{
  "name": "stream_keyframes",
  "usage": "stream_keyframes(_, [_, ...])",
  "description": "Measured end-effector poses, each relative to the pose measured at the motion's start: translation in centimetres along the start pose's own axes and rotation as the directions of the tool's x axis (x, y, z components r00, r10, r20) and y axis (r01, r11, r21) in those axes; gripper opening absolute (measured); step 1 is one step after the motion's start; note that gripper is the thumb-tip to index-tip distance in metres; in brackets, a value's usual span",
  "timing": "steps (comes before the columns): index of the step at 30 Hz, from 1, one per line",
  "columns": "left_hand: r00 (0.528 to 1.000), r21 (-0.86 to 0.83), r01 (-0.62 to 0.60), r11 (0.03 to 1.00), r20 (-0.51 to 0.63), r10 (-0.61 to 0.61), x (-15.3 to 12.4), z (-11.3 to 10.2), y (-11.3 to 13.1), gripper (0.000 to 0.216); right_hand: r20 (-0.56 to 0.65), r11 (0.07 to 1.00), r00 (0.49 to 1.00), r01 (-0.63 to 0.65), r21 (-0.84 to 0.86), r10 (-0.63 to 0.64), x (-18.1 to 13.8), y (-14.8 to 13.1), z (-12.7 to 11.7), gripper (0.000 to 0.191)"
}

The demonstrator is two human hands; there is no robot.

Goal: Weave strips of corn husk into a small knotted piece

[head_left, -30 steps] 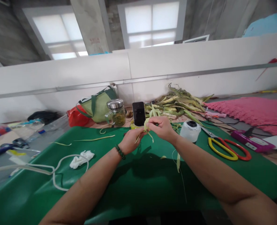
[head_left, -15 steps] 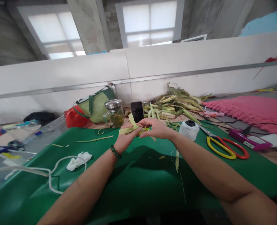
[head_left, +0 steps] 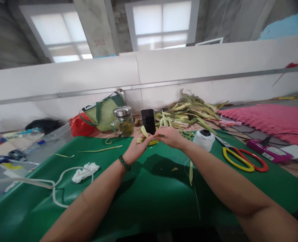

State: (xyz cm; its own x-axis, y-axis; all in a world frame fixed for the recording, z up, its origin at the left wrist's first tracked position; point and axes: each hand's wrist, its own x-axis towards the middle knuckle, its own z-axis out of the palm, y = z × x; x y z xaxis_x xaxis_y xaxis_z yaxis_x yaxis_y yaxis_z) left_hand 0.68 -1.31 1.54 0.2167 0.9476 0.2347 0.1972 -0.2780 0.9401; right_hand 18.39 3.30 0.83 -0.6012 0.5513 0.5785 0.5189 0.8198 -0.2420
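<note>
Pale, diffuse light above a dim foreground.
Two windows [head_left: 147,20] glare nearly white against grey concrete [head_left: 211,23]. Soft shadows darken the green mat [head_left: 159,208] below the left hand [head_left: 136,148] and right hand [head_left: 171,137]; a faint sheen marks its left side. Wide-angle stretching and blur soften the outer edges.

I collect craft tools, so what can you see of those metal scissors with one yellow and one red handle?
The scissors have silvery metal blades and two big loop handles, one yellow, one red, smooth and plastic-looking. They lie on the shiny green sheet, handles nearer the person, blades pointing away and leftward, towards the white, dark-topped spool. Nobody is touching them. Whether the blades are fully closed, or touch the spool, I cannot tell.
</note>
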Motion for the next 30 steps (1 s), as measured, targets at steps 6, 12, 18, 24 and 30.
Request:
stream_keyframes(6, [0.998, 0.102, -0.059, 0.993, 0.022, 0.057, 0.1, -0.5, -0.1, 0.040, 0.003, 0.995, 0.997, 0.072, -0.070, -0.071, 0.0, 0.2, -0.2, 0.021])
stream_keyframes(12, [0.939, 0.544, -0.332, 0.771, 0.110, 0.327, 0.7, -0.8, -1.5, 0.029, -0.054, 0.986, 0.996, -0.060, 0.153, 0.069, -0.2, -1.4, -1.0, 0.024])
stream_keyframes(18, [0.924, 0.744, -0.347, 0.571, 0.168, 0.343, 0.6, 0.1, -2.7, 0.022, -0.035, 0.934, 0.971, -0.217, 0.284, 0.236, 0.2, -2.4, 0.8, 0.020])
stream_keyframes(24, [0.943, 0.786, -0.305, 0.537, 0.171, 0.285, 0.8, 0.2, -3.5, 0.021, -0.055, 0.998, 0.997, 0.054, 0.044, -0.052, -0.3, -3.2, 0.7, 0.016])
stream_keyframes(30, [0.935, 0.827, -0.323, 0.460, 0.204, 0.290, 1.4, 0.1, -4.6, 0.027, -0.018, 0.958, 0.960, 0.276, -0.080, -0.279, -0.9, -5.1, 0.7, 0.018])
